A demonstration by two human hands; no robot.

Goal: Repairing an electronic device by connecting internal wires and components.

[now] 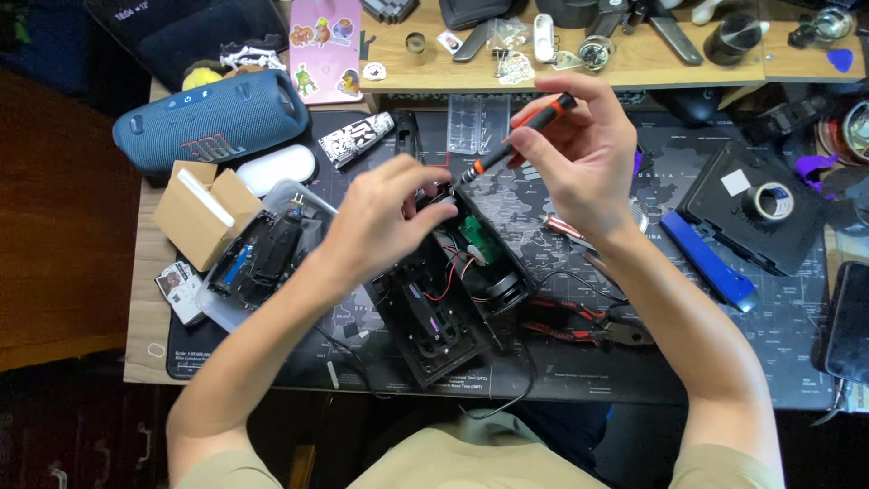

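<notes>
An opened black electronic device [453, 290] lies in front of me on the dark desk mat [634, 362], showing a green circuit board [473, 237], red and black wires and a round speaker part. My left hand [385, 222] rests on its upper left edge, fingers curled against the casing. My right hand [579, 149] grips an orange-and-black screwdriver [511, 140], its tip pointing down-left into the device's top end near my left fingertips.
A blue cylindrical speaker [213, 118], a small cardboard box [204, 213] and a clear tray of parts [258, 258] lie on the left. Red-handled pliers [588, 321], a blue tool [706, 263], a black case with a tape roll [769, 201] and a phone [851, 321] sit right. A cluttered wooden shelf [634, 59] runs behind.
</notes>
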